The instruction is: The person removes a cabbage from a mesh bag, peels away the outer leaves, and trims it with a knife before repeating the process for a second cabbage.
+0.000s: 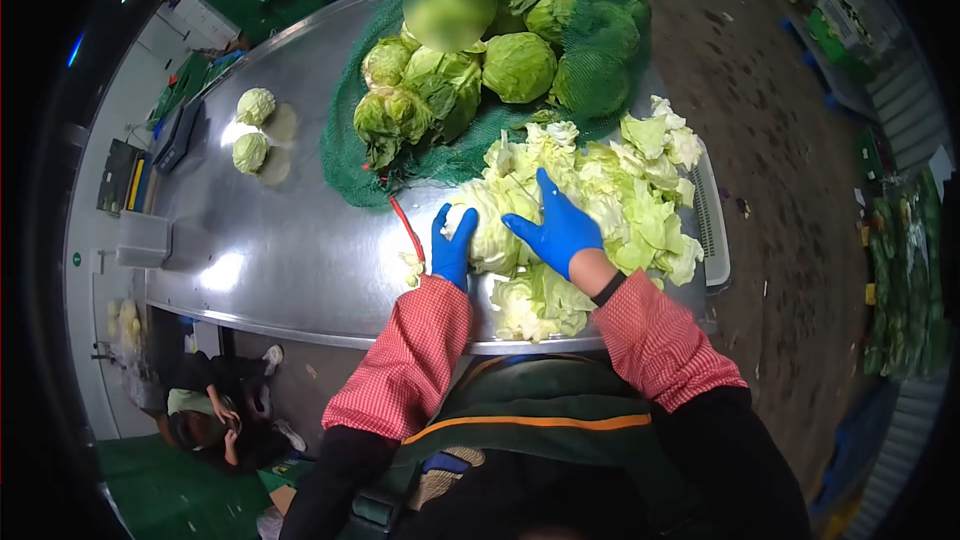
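Note:
A pale, trimmed cabbage (492,237) rests on the steel table, in front of my body. My left hand (452,248), in a blue glove, cups its left side with the thumb against it. My right hand (562,228), also gloved in blue, lies over the cabbage's right side, its thumb and fingers stretched wide apart. Loose cabbage leaves (655,225) are heaped around and under the right hand. Just left of my left hand lies a thin red strip (407,227) that looks like a handle; its far end is near the net.
Several untrimmed cabbages (518,68) sit in a green net bag (345,155) at the table's back. Two small cabbages (250,152) stand on the steel table (290,250) at left. A white crate (718,255) adjoins the right edge. Another person (205,415) sits at lower left.

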`<action>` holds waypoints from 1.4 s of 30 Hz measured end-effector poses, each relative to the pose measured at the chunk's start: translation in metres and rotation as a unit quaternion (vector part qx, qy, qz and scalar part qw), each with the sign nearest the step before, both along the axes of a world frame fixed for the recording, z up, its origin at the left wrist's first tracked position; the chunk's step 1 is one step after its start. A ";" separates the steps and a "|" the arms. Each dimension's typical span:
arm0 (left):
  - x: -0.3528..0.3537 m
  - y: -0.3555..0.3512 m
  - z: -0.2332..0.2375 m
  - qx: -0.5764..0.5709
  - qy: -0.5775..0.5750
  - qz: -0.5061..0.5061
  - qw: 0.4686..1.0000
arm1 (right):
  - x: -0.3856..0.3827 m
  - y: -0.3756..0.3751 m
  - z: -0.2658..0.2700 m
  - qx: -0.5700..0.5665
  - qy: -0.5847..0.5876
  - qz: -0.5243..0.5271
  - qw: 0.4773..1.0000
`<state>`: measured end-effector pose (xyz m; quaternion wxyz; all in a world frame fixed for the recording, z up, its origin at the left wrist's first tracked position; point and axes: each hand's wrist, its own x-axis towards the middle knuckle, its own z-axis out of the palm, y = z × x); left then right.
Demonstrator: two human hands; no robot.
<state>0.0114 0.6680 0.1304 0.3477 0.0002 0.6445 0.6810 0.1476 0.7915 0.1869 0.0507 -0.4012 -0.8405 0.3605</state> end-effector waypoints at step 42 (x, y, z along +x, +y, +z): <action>0.009 -0.014 -0.009 0.060 -0.143 -0.014 0.988 | 0.018 0.009 -0.056 0.217 0.024 0.059 0.974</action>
